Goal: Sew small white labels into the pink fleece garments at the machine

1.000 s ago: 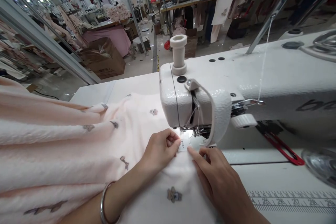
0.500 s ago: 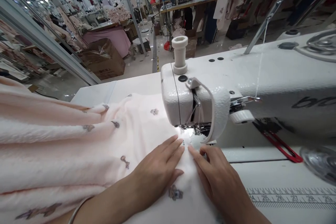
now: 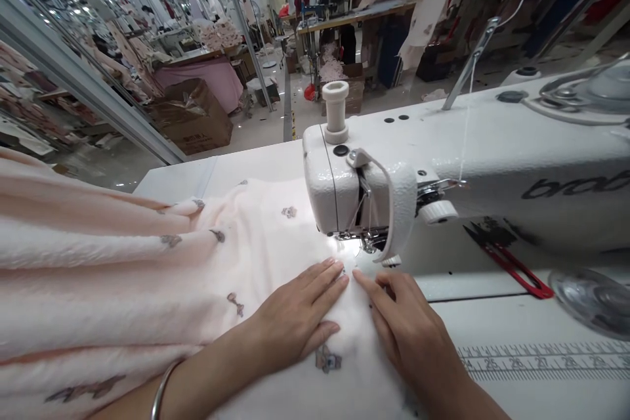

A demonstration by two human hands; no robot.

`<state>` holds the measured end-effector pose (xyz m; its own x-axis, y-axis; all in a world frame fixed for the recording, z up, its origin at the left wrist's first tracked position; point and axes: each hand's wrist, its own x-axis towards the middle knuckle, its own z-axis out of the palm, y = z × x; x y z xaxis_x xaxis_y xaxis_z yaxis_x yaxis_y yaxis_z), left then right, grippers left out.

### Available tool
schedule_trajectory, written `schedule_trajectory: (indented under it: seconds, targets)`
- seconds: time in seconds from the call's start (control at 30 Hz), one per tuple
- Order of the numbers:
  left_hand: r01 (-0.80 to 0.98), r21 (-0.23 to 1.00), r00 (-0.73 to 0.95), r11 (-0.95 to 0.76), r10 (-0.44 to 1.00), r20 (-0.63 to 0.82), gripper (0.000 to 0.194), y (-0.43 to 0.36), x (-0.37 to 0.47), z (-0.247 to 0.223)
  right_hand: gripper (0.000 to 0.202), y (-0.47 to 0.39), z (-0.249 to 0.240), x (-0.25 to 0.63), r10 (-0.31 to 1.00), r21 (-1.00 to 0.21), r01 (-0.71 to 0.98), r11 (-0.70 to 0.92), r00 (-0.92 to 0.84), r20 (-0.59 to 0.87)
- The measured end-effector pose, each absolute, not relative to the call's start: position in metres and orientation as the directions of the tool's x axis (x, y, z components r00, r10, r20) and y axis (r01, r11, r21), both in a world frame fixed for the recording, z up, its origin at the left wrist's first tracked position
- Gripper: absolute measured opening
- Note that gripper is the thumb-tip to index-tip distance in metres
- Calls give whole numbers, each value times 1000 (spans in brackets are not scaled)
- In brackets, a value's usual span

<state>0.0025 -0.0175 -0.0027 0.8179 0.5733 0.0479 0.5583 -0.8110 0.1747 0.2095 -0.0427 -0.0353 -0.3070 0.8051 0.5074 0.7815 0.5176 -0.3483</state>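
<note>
Pale pink plush fabric [image 3: 266,256] with small printed animal figures lies under the presser foot of a white sewing machine [image 3: 359,184]. My left hand [image 3: 300,308] rests flat on the fabric, open, its fingertips just in front of the lit needle area. Close to its right, my right hand [image 3: 408,321] touches the fabric near its right edge. The index finger there is stretched toward the presser foot, while the other fingers are bent and partly hidden. Neither hand visibly pinches the cloth.
Red-handled thread snips [image 3: 522,272] lie on the machine bed to the right, beside a clear round object [image 3: 590,302]. A printed ruler [image 3: 541,362] runs along the table's front. A cardboard box [image 3: 197,118] stands beyond the table, with other workstations behind.
The camera view has shifted slightly, so the machine appears a little further left. Both hands stay almost in place on the fabric, which shows little movement.
</note>
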Motion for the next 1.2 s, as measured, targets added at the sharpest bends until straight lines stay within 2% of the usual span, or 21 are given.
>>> schedule_trajectory:
  seconds: [0.23, 0.53, 0.8, 1.2]
  targets:
    - [572, 181, 803, -800, 591, 76, 57, -18, 3, -7, 38, -44, -40, 207, 769, -289, 797, 531, -311, 558]
    - [560, 189, 813, -807, 579, 67, 57, -18, 2, -6, 40, -39, -31, 210, 774, -257, 786, 562, -390, 498]
    - [540, 189, 824, -820, 561, 81, 56, 0, -12, -7, 42, -24, -36, 203, 707, -91, 818, 568, -428, 563]
    - [535, 227, 818, -814, 566, 100, 50, 10, -14, -4, 42, -14, -33, 197, 727, -131, 819, 559, -408, 553]
